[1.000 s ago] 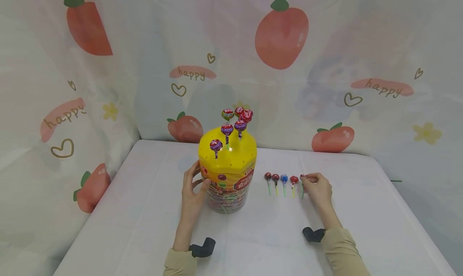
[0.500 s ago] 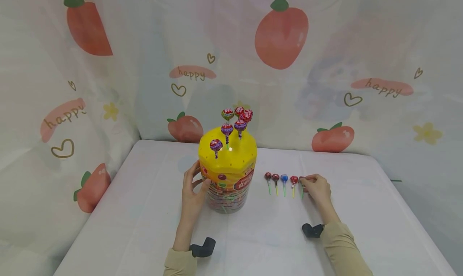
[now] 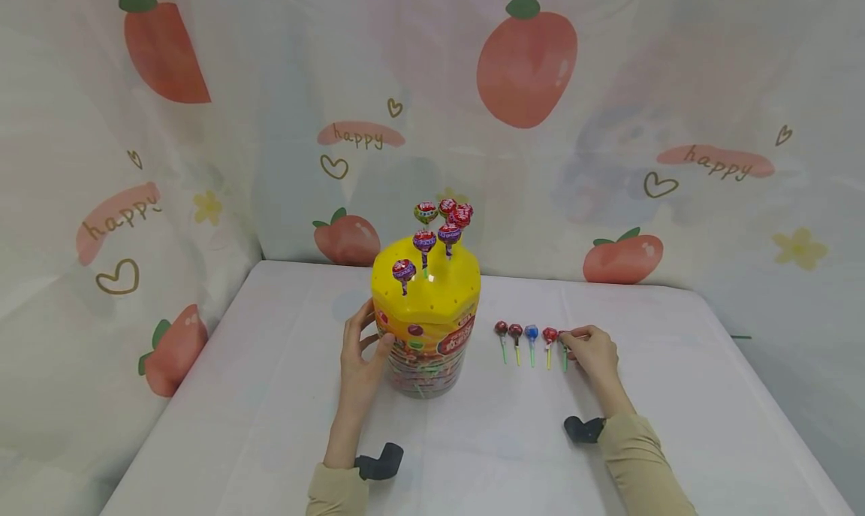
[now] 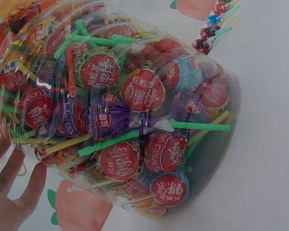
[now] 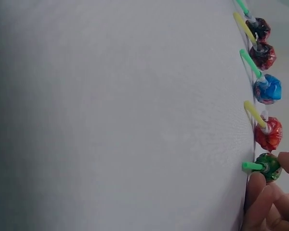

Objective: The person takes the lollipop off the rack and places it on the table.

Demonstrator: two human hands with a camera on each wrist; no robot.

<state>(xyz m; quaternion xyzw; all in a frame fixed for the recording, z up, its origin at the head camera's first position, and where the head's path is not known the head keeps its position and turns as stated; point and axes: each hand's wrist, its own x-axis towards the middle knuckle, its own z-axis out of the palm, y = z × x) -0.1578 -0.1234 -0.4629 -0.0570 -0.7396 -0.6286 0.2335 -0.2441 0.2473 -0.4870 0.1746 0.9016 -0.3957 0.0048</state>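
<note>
A large clear candy jar [image 3: 432,358] with a yellow lid [image 3: 453,283] stands on the table, packed with wrapped lollipops. My left hand [image 3: 361,366] rests against its left side, thumb at the front; the left wrist view shows those fingers fairly straight. Several lollipops stick up from the lid, including a purple-wrapped lollipop [image 3: 404,271]. My right hand [image 3: 595,354] pinches a green-wrapped lollipop [image 5: 268,168] by its head, at the right end of a row on the table. Beside it lie a red lollipop [image 5: 269,134], a blue lollipop [image 5: 268,90] and two dark red ones.
A white cloth covers the table [image 3: 500,441]. Behind it hangs a printed curtain [image 3: 432,73] with peaches and hearts. Black wrist mounts [image 3: 380,463] jut inward from both forearms. Small holes dot the yellow lid.
My right hand has shifted slightly down and left, bringing the pinched lollipop level with the row and closer to the red one. My left hand and the jar have stayed put.
</note>
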